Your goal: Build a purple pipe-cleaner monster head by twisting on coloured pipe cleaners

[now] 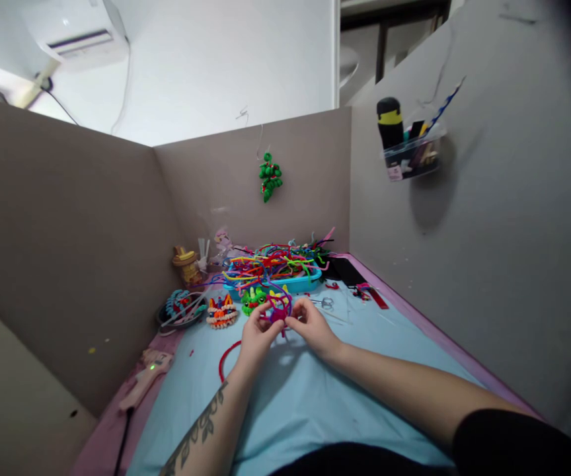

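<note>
Just above the far part of the light blue mat (315,396), a purple pipe-cleaner piece (279,308) made of looped strands is held between both hands, near the middle of the desk. It is gripped at its lower left by the left hand (254,338), whose fingers are curled closed around the strands. Its lower right is gripped by the right hand (314,328), whose thumb and fingertips are pinched together on it; how tightly either hand presses cannot be told. A curved red pipe cleaner (225,360) is seen lying on the mat just under the left wrist. Directly behind the held piece, a green pipe-cleaner figure (251,301) is placed, and to its left an orange and white figure (221,313) is set beside a dark bowl (180,311) filled with more pieces. Small scissors (325,303) are laid on the mat just beyond the right hand. Further back, a blue tray (295,284) is heaped with a tangle of many-coloured pipe cleaners (273,263), and a yellow figure (186,263) is stood to its left against the partition. A pale glue gun (145,380) is laid on the pink table edge (102,443) at the left. A green ornament (270,176) is hung on the back partition, and a clear holder (413,158) with pens is fixed to the right-hand wall.
</note>
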A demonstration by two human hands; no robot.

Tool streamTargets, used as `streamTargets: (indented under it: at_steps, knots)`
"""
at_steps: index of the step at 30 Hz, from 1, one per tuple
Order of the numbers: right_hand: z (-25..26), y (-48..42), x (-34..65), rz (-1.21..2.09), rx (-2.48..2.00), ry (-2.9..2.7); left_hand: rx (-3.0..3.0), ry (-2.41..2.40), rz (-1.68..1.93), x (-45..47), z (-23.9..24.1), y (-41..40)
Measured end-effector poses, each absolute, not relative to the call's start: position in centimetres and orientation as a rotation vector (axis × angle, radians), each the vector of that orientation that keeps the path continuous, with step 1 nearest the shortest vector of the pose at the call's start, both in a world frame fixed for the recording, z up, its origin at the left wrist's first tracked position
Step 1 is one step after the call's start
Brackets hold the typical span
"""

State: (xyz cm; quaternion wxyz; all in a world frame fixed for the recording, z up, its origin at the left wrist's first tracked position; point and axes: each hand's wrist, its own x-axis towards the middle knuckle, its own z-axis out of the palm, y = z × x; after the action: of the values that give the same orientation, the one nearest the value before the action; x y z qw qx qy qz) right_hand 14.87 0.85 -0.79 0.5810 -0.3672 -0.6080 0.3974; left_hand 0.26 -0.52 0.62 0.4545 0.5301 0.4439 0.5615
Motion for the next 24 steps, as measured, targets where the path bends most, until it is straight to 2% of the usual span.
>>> streamTargets:
  at_steps: [15, 24]
  knots:
    - [-0.04, -0.01, 15.36, 0.495, -0.833, -1.619, 1.191, 1.016, 1.334, 0.17, 0.84, -0.54]
    - [-0.06, 0.44, 15.77, 0.374, -0.751, -1.714, 1.179, 1.025, 1.330, 0.12, 0.66, -0.38]
